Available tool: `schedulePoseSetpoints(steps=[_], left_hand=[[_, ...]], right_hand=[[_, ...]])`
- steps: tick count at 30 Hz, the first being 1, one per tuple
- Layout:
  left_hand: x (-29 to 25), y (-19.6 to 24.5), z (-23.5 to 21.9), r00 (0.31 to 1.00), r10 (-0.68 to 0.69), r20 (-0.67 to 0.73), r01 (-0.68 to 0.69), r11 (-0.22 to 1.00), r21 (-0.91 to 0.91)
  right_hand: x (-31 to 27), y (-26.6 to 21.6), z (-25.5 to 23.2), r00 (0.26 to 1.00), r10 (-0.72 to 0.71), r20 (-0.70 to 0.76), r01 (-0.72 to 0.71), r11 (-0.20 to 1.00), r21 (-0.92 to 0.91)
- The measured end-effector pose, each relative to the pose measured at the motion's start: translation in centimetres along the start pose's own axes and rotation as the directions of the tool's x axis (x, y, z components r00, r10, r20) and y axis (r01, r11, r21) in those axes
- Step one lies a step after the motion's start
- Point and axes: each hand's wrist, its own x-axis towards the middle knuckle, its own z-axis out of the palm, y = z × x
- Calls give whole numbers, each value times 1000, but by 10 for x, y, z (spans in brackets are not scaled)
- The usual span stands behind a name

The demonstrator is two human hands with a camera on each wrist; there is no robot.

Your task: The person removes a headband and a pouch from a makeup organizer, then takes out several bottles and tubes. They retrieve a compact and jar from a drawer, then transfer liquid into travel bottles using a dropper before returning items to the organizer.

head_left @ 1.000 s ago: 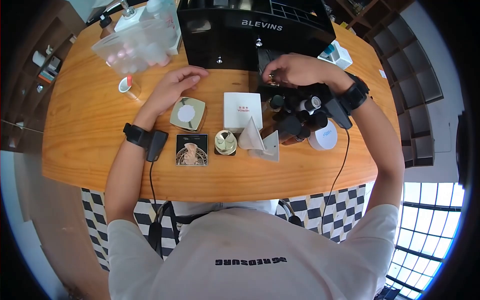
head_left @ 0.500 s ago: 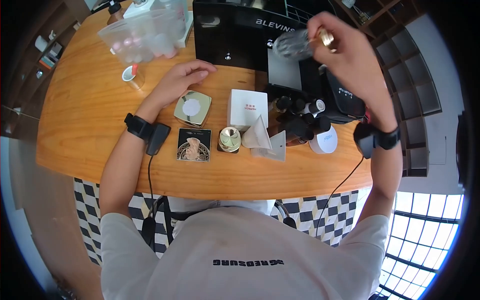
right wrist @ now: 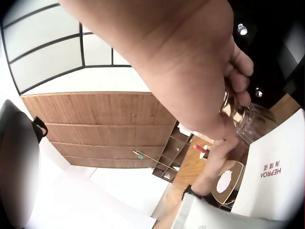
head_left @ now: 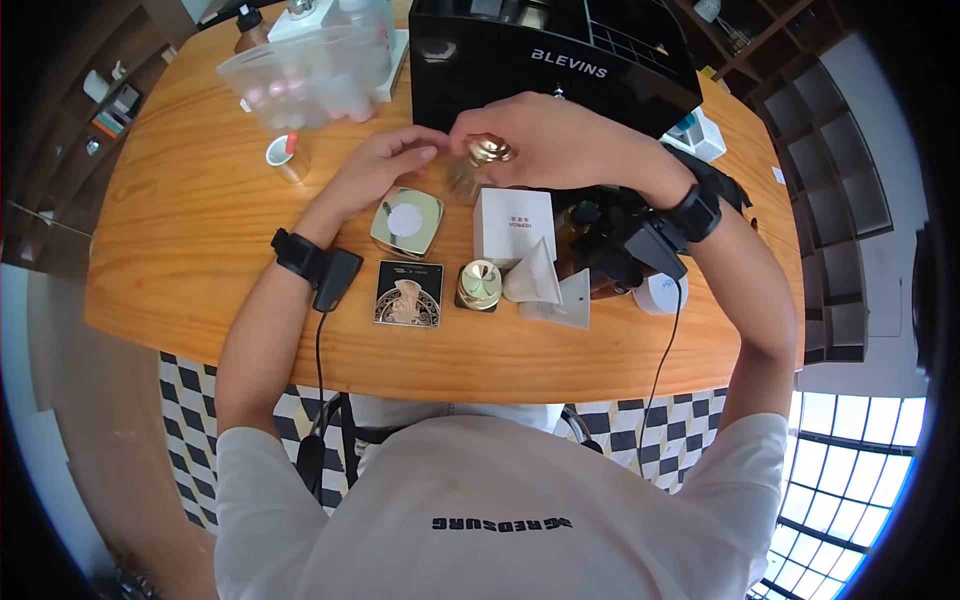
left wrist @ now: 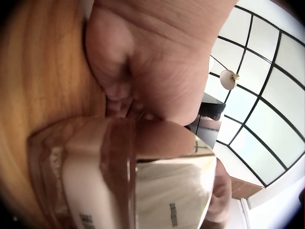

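The right hand (head_left: pixel 565 140), inside the open drawer in the earliest view and raised in front of the cabinet (head_left: pixel 455 90) in the next, is now lower and further left. The clear bottle (head_left: pixel 464 184) it grips moves with it, from above the drawer to the gap between the white box (head_left: pixel 513 225) and the cabinet; its glass body, previously pointing sideways, now points down towards the bench (head_left: pixel 200 225). The right hand is now close beside the left hand (head_left: pixel 380 168). The right forearm now covers the drawer, and the wrist unit (head_left: pixel 655 248) partly covers the white tub (head_left: pixel 660 295).
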Motion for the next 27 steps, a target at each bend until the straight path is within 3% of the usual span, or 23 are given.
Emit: schedulePoseSetpoints(steps=[1, 2, 4, 6, 8, 9, 11, 12, 14, 15, 18, 22, 24, 27], left_hand=[[-1, -1, 0, 1000, -4, 13, 5, 999, -52], [-2, -1, -1, 1000, -7, 28, 10, 995, -103], [-4, -1, 1, 1000, 1, 27, 3, 991, -137], [-9, 3, 2, 1000, 9, 27, -4, 985, -171], [-13, 11, 1, 992, -91, 92, 106, 979, -174], [-12, 11, 1, 992, -88, 93, 104, 979, -178], [-10, 11, 3, 995, -58, 80, 69, 988, -137], [-10, 12, 1, 995, -55, 87, 67, 988, -138], [-11, 16, -3, 985, -112, 135, 126, 987, -100], [-11, 14, -2, 983, -113, 143, 128, 987, -100], [-7, 1, -1, 998, -6, 63, 15, 988, -154], [-6, -5, -4, 994, 47, 100, -23, 973, -230], [-8, -1, -2, 995, 52, 91, -28, 969, -247], [-9, 3, -2, 995, 42, 87, -19, 966, -257]], right_hand=[[5, 1, 2, 995, -94, -44, 97, 992, 78], [2, 3, 1, 995, -94, -43, 97, 992, 78], [-6, 2, -11, 995, 36, -89, -27, 995, 97], [-25, 7, -30, 993, 8, -115, 0, 998, 67], [-45, 13, -43, 992, 48, -114, -71, 975, -211], [-55, 13, -47, 993, 50, -111, -73, 974, -213], [-77, 9, -49, 951, 306, 31, -265, 867, -421], [-86, 13, -48, 949, 313, 30, -272, 865, -421], [-100, 18, -42, 917, 382, 112, -357, 914, -195], [-104, 18, -42, 867, 452, 207, -440, 892, -107], [-116, 24, -34, 858, 487, 163, -495, 869, 10], [-123, 28, -31, 884, 465, 45, -462, 885, -63], [-121, 25, -30, 884, 467, 4, -451, 855, -256], [-120, 43, -18, 893, 442, -84, -450, 876, -172]])
